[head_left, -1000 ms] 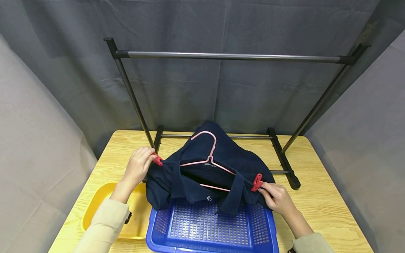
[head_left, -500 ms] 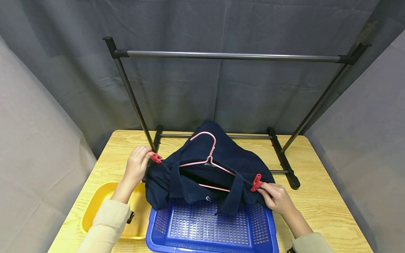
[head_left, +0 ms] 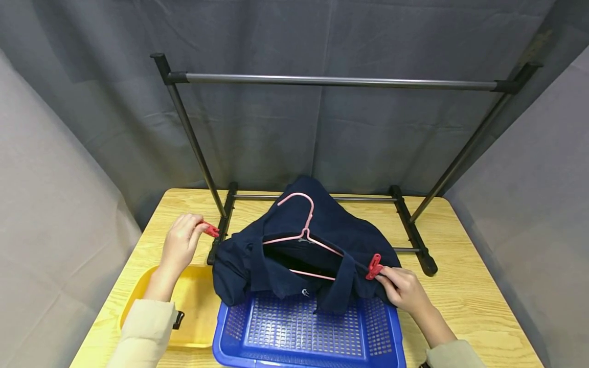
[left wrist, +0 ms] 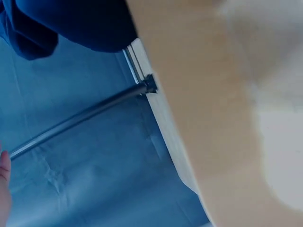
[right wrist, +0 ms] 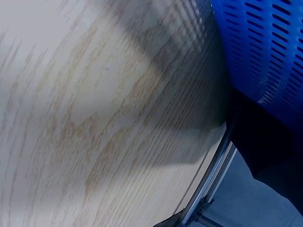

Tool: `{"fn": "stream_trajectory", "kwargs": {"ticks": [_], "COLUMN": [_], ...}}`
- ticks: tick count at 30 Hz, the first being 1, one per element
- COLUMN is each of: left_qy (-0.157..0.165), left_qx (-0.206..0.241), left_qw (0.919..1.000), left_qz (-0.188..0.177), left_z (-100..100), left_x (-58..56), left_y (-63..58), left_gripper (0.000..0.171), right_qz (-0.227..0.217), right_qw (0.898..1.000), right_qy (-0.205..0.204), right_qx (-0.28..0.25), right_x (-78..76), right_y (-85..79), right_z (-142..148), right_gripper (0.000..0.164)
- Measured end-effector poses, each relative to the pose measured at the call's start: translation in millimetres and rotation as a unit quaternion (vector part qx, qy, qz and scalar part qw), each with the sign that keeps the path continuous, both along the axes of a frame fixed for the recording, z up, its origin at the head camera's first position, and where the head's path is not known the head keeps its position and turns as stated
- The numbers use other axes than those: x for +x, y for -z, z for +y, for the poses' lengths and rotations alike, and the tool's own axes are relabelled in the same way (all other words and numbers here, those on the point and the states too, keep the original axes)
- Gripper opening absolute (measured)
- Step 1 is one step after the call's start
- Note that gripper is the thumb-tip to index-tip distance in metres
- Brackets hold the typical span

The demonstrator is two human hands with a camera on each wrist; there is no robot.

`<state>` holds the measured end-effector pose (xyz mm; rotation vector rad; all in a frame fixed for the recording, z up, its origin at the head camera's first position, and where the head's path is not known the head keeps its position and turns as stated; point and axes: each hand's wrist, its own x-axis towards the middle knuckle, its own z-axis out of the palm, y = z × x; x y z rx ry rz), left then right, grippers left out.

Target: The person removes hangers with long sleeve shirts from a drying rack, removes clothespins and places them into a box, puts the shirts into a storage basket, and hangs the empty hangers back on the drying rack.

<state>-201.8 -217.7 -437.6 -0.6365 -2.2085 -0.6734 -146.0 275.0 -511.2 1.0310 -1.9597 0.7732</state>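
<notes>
A navy polo shirt [head_left: 363, 230] lies spread with its collar facing me, partly over the blue basket [head_left: 306, 360]. A pink hanger [head_left: 309, 214] sits in its neck opening, the hook standing out above the collar. My left hand [head_left: 180, 240] pinches a red clothespin [head_left: 210, 229], held apart from the shirt's left side. At the right shoulder, my right hand [head_left: 405, 288] pinches a second red clothespin [head_left: 374, 267] against the shirt fabric. Part of the left hand [left wrist: 4, 184] shows at the left wrist view's edge.
A yellow tray [head_left: 198, 306] stands on the wooden table [head_left: 465, 296] left of the basket. Behind the shirt rises a garment rack with a metal bar [head_left: 331, 82] and black feet [head_left: 414, 235]. Grey curtains [head_left: 257, 138] surround the table.
My left hand, with its clothespin, has drawn away leftward from the shirt's left shoulder. The right hand, its clothespin and the shirt stay nearly still.
</notes>
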Motion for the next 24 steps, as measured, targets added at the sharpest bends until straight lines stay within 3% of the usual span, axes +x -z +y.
{"fn": "stream_trajectory", "kwargs": {"ticks": [12,24], "left_qy": [-0.050,-0.107], "left_qx": [-0.041,-0.049], "left_qw": [0.9967,0.9864], "left_qz": [-0.048,-0.115], "left_z": [-29,-46], "left_x": [22.8,43.6], "left_y": [20.6,33.9], "left_gripper": [0.025,0.025], "right_qz": [-0.003,0.002], "right_qw": [1.000,1.000], "right_qy": [0.008,0.008], "right_qx": [0.004,-0.003], "right_x": [-0.1,-1.2], "right_y": [1.2,2.6], "right_z": [1,-1], "right_gripper": [0.033,0.034]}}
